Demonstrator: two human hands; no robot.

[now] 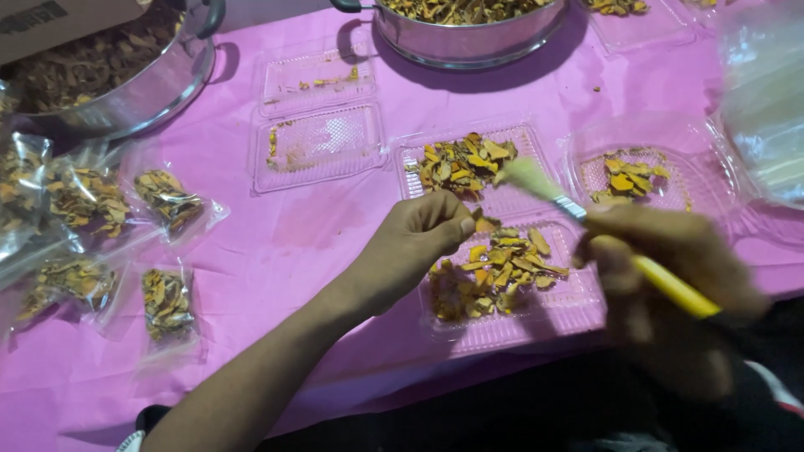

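Pink sheeting covers the table, which carries several clear plastic clamshell trays. The open tray nearest the person has two halves: the near half holds a loose pile of orange-yellow dried slices, and the far half holds a second, smaller pile. The left hand is closed at the fingertips on one dried piece, held above the hinge between the two halves. The right hand, blurred, is wrapped around the yellow handle of a brush; its pale bristles sit over the far half, just beside the far pile. The hands are apart, near each other. To the right, another clear tray contains a few slices. To the left, a tray pair holds only scattered crumbs. Two steel pots stand at the far edge, one at the left and one at centre, both filled with the same dried material. Small clear bags of slices lie on the left side of the table.
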